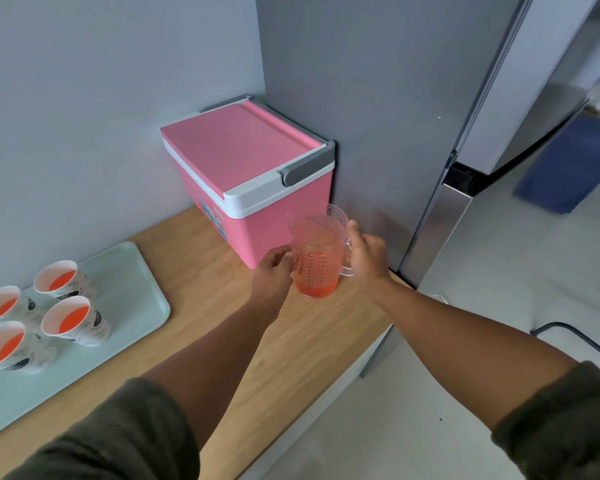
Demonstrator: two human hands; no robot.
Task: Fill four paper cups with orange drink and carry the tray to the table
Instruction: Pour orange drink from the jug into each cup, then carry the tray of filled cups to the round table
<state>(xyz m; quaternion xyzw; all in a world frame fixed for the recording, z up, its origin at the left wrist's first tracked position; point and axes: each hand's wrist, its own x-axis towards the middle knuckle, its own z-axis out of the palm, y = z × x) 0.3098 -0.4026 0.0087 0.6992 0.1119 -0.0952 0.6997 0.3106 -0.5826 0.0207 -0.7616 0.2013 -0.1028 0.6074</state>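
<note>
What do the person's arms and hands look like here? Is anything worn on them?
Both forearms are bare. The left sleeve and the right sleeve are dark olive-green, of a soft, slightly fuzzy fabric, and pushed up toward the elbows. The left hand and the right hand are bare: no gloves, and no watch, bracelet or ring shows. The fingers carry no visible markings.

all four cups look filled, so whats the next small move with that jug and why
Probably let go of the pitcher, which seems to stand on the counter by the cooler. All four cups on the tray hold orange drink, so both hands are needed for the tray.
</note>
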